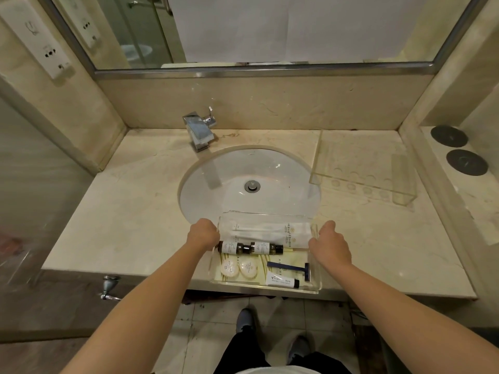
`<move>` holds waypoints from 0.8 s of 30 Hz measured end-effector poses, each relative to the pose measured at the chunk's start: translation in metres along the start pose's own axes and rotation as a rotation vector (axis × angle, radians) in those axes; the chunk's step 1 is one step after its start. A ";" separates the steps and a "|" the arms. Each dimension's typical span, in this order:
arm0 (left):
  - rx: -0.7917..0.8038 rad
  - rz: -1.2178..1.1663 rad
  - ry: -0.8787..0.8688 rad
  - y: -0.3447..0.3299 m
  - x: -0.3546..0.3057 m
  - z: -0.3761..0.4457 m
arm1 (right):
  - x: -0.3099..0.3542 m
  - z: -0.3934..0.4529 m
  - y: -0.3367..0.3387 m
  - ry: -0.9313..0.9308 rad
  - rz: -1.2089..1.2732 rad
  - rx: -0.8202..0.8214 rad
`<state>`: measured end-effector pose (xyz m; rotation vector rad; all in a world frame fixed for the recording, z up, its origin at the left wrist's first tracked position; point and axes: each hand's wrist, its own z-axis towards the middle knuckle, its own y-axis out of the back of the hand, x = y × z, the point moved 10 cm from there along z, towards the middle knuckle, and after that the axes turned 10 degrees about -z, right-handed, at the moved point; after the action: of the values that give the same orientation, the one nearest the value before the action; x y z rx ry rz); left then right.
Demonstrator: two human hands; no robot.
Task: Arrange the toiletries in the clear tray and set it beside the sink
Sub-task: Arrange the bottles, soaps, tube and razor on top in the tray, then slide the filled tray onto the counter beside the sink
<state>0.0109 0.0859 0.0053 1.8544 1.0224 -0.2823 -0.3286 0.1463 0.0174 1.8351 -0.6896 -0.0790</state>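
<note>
A clear tray [270, 215] sits at the counter's front edge, partly over the white sink [248, 182]. My left hand [204, 234] grips its left wall and my right hand [329, 245] grips its right wall. Inside lie white sachets [272, 230] at the back, two dark small bottles [249, 248] end to end in the middle, two round soaps [239, 268] at the front left, a blue razor [290, 267] and a white shaving cream tube [282, 281] at the front right.
A chrome faucet [201, 129] stands behind the sink. A larger clear acrylic holder [361, 168] rests on the marble counter [129, 220] to the sink's right. Two dark round discs [456, 149] lie on the right ledge. A mirror [270, 31] spans the back wall.
</note>
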 end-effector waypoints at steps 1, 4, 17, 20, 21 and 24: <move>0.017 -0.024 0.019 0.000 0.001 0.002 | -0.004 0.002 -0.004 -0.024 -0.023 0.046; 0.099 -0.064 0.088 -0.006 0.001 0.002 | -0.007 0.004 -0.018 -0.032 -0.104 0.158; 0.019 -0.061 0.095 0.034 0.001 0.023 | 0.045 0.011 -0.014 0.057 -0.018 0.085; 0.022 -0.076 0.059 0.035 -0.015 0.029 | 0.044 0.016 -0.002 0.045 0.003 0.026; 0.022 -0.083 0.037 0.034 -0.023 0.031 | 0.042 0.018 0.001 0.033 0.009 0.011; 0.023 -0.078 -0.023 0.027 -0.048 0.034 | 0.029 0.023 0.011 -0.023 0.028 -0.011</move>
<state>0.0093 0.0278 0.0334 1.8299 1.0816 -0.3623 -0.3178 0.1106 0.0259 1.8165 -0.7288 -0.0853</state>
